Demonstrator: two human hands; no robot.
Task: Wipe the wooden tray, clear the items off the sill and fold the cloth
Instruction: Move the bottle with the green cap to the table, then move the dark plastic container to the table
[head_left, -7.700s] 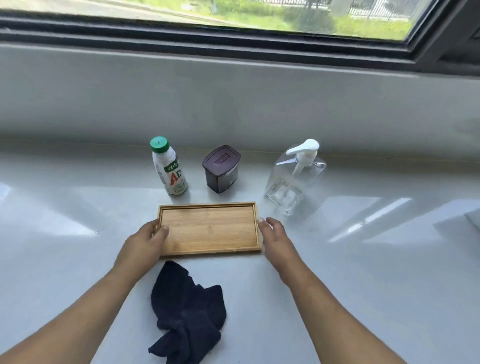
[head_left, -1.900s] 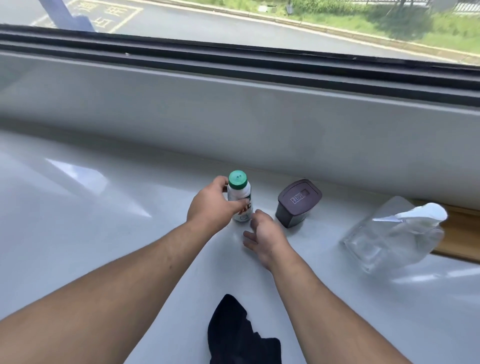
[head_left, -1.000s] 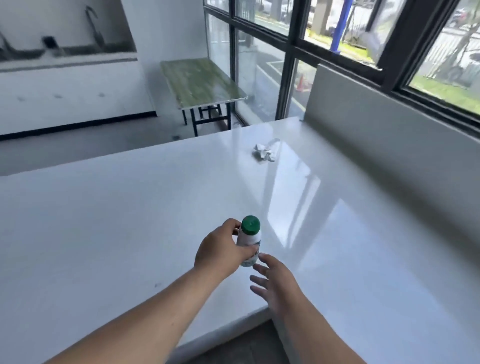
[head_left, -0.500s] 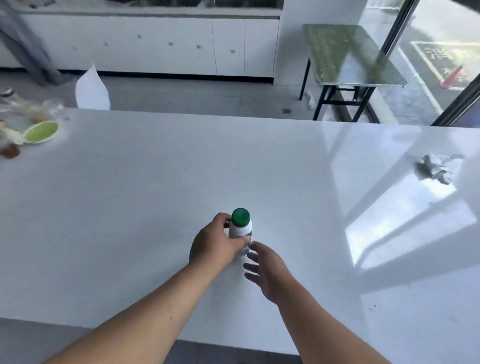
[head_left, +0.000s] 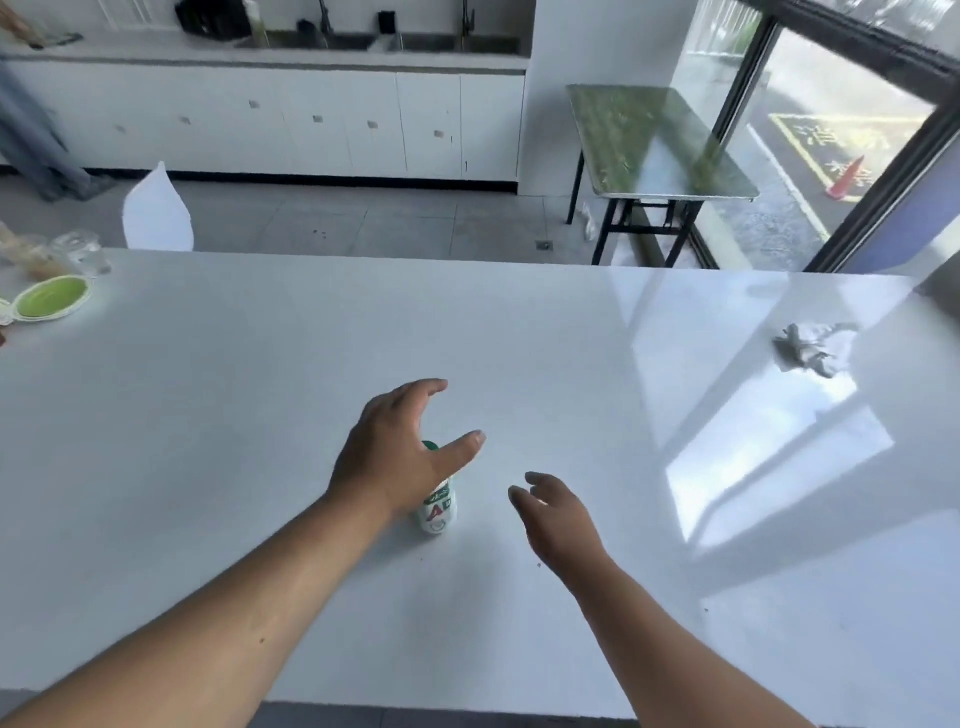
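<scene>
The small white bottle with the green cap (head_left: 439, 506) stands upright on the white counter (head_left: 260, 395). My left hand (head_left: 397, 457) hovers just above and in front of it with fingers spread, hiding most of the cap and holding nothing. A little to the bottle's right, my right hand (head_left: 553, 514) is open above the counter with loosely curled fingers. The wooden tray, the dark cloth, the dark jar and the pump bottle are out of view.
A crumpled white tissue (head_left: 810, 351) lies on the counter at the right. A green bowl (head_left: 49, 297) and clear glass items (head_left: 83, 254) sit at the left edge. Beyond the counter are a white chair back (head_left: 157, 210), a green-topped table (head_left: 654, 140) and white cabinets.
My left hand has let go of the bottle and lifted off it with fingers spread. The bottle now stands alone on the counter. My right hand has drifted right.
</scene>
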